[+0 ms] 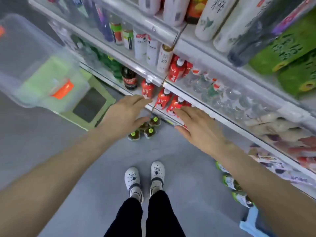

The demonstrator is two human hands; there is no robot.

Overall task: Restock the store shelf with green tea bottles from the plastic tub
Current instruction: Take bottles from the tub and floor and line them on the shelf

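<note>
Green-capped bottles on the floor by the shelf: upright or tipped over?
Upright. The bottles stand clustered on the floor, with their green caps pointing up.

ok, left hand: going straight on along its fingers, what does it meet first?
Probably the leftmost red-label bottle: the left hand points its straight fingers at the bottle's lower part, nearly touching. Depth is unclear from one view, so the shelf's front rail could come first.

The person wears slim black trousers [130, 218] and white perforated foam clogs [132, 178] with small dark charms and heel straps, over pale grey socks [136, 196]. Both forearms [59, 168] are bare down to the left hand [123, 115] and right hand [196, 127].
</note>
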